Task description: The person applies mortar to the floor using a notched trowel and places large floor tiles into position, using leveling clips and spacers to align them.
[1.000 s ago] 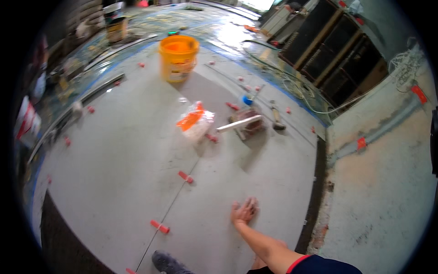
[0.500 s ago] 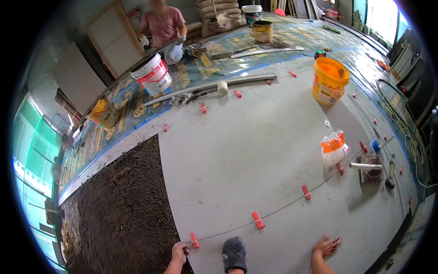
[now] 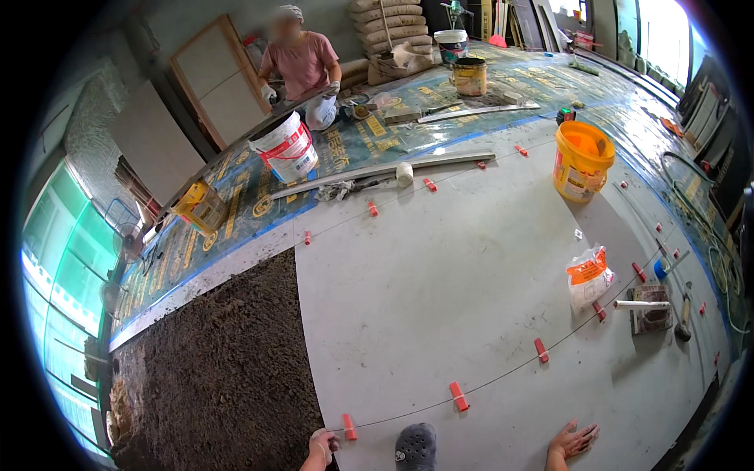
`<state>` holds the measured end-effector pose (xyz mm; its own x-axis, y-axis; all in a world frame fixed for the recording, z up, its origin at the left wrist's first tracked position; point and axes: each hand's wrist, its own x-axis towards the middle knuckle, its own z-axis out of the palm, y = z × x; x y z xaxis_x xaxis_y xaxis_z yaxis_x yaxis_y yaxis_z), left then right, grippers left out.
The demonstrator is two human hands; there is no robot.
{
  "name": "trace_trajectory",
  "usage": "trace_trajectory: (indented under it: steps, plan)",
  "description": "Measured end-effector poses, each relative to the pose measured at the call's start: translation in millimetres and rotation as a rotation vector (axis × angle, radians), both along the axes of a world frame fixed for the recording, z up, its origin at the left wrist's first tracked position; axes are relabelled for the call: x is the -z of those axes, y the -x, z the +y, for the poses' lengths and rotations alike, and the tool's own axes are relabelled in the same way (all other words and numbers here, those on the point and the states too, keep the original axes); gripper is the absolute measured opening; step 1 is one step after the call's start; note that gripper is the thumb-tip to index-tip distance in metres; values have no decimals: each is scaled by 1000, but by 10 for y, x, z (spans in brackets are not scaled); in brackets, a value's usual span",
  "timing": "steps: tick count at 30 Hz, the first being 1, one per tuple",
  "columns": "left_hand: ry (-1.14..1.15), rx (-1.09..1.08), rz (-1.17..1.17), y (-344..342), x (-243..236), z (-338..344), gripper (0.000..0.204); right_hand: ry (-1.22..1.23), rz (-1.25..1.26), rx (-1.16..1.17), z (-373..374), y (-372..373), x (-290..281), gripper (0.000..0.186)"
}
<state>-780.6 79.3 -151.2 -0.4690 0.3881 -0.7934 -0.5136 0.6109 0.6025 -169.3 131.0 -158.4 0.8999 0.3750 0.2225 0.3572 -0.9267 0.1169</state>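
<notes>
At the left edge of the pale grey floor tiles (image 3: 440,267), my left hand (image 3: 323,446) is closed, its fingers curled beside the joint. What they hold, if anything, is hidden. A red levelling wedge (image 3: 349,427) sits in the joint just right of this hand. My right hand (image 3: 574,441) rests flat on the near tile, fingers spread and holding nothing. Between the hands stands my grey clog (image 3: 415,446). Several more wedges, such as one red wedge (image 3: 459,396), line the curved-looking joint. Dark, rough mortar (image 3: 228,353) spreads left of the tiles.
On the tiles stand a yellow bucket (image 3: 583,161), a white-and-orange bag (image 3: 590,277), a suction-type handled block (image 3: 650,308) and a mallet (image 3: 685,312). A long straightedge (image 3: 385,174) lies beyond them. A person (image 3: 301,67) crouches at the back near a white bucket (image 3: 286,147).
The view has tilted up slightly and turned left, so everything sits lower and further right. Both hands stay at about the same places on the tile.
</notes>
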Motion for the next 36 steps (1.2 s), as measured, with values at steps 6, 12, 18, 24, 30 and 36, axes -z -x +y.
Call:
trace_trajectory:
  steps: [6, 12, 18, 24, 30, 36]
  plan:
    - [-109, 168, -27, -21, -11, -167, 25, -36, -36, -24, -55, -36, 80, 62]
    - [37, -39, 73, -63, -156, 39, 34, -32, 0, -37, -20, -1, -4, 63]
    - [35, -15, 88, -124, -116, 1, 42, -21, -5, -20, -30, -21, 55, 64]
    - [31, 40, 73, -163, -151, -44, 29, -72, -83, -83, -106, -143, 268, 64]
    - [-58, 82, 144, -180, -241, 60, 2, 30, 78, 39, -56, -151, 247, 70]
    - [-119, 355, 8, -208, -260, 149, 35, 24, 422, -289, -136, -465, 33, 85]
